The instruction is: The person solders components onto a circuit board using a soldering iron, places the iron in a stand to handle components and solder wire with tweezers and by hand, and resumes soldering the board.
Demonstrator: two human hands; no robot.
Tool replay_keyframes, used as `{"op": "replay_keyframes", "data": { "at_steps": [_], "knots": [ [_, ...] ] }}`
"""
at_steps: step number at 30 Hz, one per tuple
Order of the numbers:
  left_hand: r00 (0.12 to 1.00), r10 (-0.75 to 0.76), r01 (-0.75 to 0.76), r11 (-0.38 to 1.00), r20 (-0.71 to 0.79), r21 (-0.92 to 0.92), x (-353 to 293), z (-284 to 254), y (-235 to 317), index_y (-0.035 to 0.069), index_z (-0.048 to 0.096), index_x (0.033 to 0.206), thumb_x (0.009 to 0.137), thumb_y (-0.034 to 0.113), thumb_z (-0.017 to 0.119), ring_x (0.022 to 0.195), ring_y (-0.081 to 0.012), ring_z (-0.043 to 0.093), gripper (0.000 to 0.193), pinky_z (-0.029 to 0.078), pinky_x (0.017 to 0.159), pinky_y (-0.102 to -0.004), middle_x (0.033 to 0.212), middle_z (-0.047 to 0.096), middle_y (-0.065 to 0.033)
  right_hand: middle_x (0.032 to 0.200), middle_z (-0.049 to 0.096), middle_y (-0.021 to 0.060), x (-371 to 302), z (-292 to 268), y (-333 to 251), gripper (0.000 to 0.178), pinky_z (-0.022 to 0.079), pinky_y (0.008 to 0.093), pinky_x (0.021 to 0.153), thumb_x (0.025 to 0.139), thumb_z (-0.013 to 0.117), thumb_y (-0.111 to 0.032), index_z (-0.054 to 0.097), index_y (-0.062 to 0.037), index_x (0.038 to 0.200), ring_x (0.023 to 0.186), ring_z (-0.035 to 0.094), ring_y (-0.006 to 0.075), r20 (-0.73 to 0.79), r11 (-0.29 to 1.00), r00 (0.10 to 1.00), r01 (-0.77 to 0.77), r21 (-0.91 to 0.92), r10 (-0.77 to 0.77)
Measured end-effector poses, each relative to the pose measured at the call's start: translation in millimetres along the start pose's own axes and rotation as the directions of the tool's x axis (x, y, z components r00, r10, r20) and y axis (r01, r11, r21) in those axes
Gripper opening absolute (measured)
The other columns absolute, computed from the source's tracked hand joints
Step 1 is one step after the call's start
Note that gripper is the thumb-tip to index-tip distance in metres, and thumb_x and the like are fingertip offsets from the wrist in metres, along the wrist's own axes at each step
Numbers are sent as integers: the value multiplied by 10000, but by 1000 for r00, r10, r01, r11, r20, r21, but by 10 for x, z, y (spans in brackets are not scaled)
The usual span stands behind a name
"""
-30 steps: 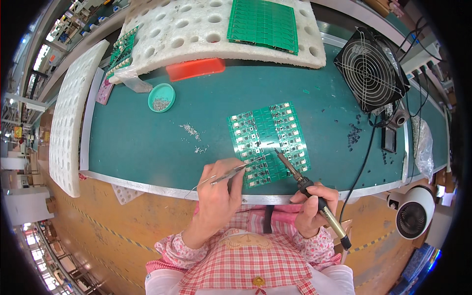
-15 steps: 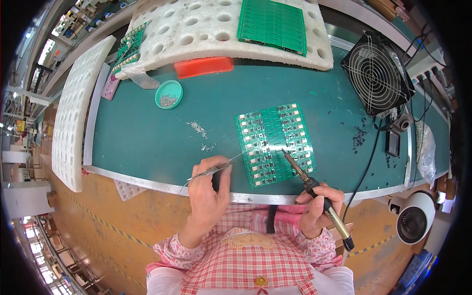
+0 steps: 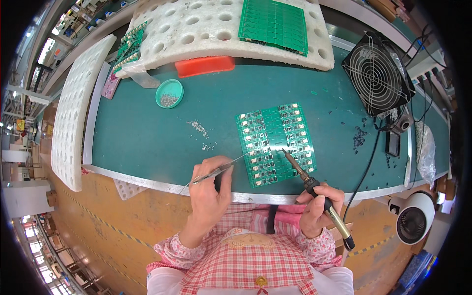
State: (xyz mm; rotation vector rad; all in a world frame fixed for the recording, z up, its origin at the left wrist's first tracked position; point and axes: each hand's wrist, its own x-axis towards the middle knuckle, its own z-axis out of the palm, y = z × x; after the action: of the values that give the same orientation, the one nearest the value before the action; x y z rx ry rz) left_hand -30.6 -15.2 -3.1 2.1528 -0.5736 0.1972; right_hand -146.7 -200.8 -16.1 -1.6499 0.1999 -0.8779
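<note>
My left hand (image 3: 209, 189) pinches tweezers (image 3: 216, 171), my right hand (image 3: 320, 211) grips the soldering iron (image 3: 307, 179), its tip on the green circuit panel (image 3: 276, 142) near the bench's front edge, so I'd keep both steady.

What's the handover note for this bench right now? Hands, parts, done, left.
Left hand: grip on tweezers, tips near the green circuit board panel.
Right hand: grip on soldering iron, tip on the panel's lower middle.
Panel lies flat on the green mat; loose bits and a small green dish to its left.
Done versus left: joints too small to tell.
</note>
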Motion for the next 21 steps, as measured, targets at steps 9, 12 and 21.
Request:
{"op": "replay_keyframes", "data": {
  "at_steps": [9, 12, 21],
  "knots": [
    [1000, 18, -18, 1000, -5, 11, 4, 16, -10, -12, 641, 1000, 854, -62, 650, 880, -267, 647, 154, 502, 769, -337, 996, 670, -133, 693, 635, 101, -1, -11, -11, 213, 501, 292, 588, 987, 565, -180, 508, 1, 1084, 605, 618, 175, 18, 1000, 1000, -23, 5, 23],
    [1000, 28, -28, 1000, -2, 8, 10, 13, -7, -10, 642, 999, 853, -64, 651, 874, -270, 645, 156, 500, 765, -338, 992, 671, -132, 694, 636, 102, -8, -14, 2, 215, 501, 294, 588, 989, 564, -181, 506, 1, 1087, 609, 618, 174, 19, 1000, 1000, -19, 11, 19],
    [999, -41, 44, 993, 23, -106, -8, 59, 75, -32, 640, 992, 854, -65, 655, 835, -268, 660, 143, 514, 727, -323, 979, 666, -143, 715, 641, 108, -12, -51, 6, 221, 508, 302, 608, 993, 565, -195, 505, -5, 1088, 626, 625, 172, 32, 999, 999, -34, 12, 34]
  ]
}}
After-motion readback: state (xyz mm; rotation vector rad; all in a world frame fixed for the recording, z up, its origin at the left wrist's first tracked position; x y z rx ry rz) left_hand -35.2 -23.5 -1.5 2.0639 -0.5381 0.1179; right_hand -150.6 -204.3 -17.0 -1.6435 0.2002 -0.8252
